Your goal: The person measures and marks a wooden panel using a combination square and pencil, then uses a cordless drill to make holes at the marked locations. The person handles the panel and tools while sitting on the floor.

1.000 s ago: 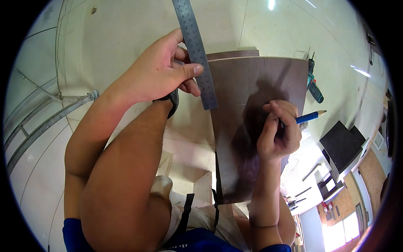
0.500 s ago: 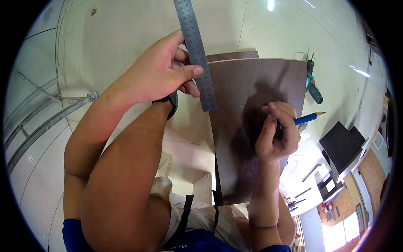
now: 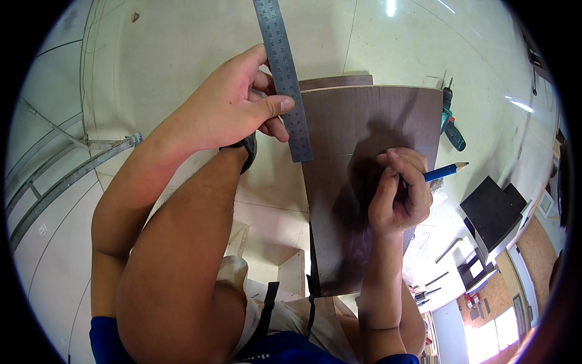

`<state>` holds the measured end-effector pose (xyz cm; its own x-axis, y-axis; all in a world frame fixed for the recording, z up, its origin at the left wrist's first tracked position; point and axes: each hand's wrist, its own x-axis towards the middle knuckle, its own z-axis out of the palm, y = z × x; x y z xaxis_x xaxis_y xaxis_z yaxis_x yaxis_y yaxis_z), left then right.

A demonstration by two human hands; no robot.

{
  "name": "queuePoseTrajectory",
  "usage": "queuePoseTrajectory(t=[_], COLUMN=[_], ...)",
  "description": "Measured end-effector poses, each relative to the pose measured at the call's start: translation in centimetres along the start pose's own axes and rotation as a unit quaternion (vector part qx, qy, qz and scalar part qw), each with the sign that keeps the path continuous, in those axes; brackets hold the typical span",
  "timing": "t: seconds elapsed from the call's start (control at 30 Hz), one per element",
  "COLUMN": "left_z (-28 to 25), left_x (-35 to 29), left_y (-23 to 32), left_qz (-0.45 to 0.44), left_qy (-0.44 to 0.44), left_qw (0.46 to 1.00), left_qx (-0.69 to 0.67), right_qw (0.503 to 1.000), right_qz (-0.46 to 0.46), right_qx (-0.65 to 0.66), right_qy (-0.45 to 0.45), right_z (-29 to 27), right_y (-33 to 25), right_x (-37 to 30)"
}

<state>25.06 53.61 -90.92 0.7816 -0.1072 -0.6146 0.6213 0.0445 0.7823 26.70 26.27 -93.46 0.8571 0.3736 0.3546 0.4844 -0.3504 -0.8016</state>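
Note:
My left hand (image 3: 245, 103) pinches a metal ruler (image 3: 284, 73), the thumb on its face and the fingers behind. The ruler's lower end lies at the left edge of a dark brown wood-grain board (image 3: 339, 133), and its far end runs out past the top of the view. Above the board, my right hand (image 3: 403, 188) is closed round a blue pencil (image 3: 441, 172), whose sharpened tip points out to the right. A faint light mark shows on the board left of the right hand. The right hand casts a shadow over the board's middle.
A cordless drill (image 3: 451, 121) lies on the floor beyond the board's right edge. Another brown panel (image 3: 336, 80) shows behind its far edge. Metal tubing (image 3: 73, 176) stands at the left. A black-topped box (image 3: 494, 209) and tools are at the right.
Almost nothing differs. The ruler and both hands keep their places, with only a very slight shift of the ruler.

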Motion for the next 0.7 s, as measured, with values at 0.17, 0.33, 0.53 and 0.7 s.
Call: queuePoseTrajectory(t=[0.17, 0.33, 0.53, 0.7], left_z=[-0.05, 0.07, 0.02, -0.08], left_x=[0.02, 0.02, 0.08, 0.12], left_y=[-0.12, 0.22, 0.21, 0.12], left_qz=[-0.003, -0.006, -0.010, -0.018], left_qy=[0.004, 0.004, 0.003, 0.005], left_qw=[1.000, 1.000, 1.000, 1.000], left_qx=[0.000, -0.008, -0.012, -0.010], right_qw=[1.000, 1.000, 1.000, 1.000], right_qz=[-0.001, 0.000, -0.001, -0.001], right_qx=[-0.004, -0.006, -0.007, -0.006], right_qy=[-0.002, 0.005, 0.023, 0.023], right_z=[0.09, 0.10, 0.34, 0.48], right_y=[0.05, -0.08, -0.02, 0.02], right_x=[0.02, 0.19, 0.45, 0.39])
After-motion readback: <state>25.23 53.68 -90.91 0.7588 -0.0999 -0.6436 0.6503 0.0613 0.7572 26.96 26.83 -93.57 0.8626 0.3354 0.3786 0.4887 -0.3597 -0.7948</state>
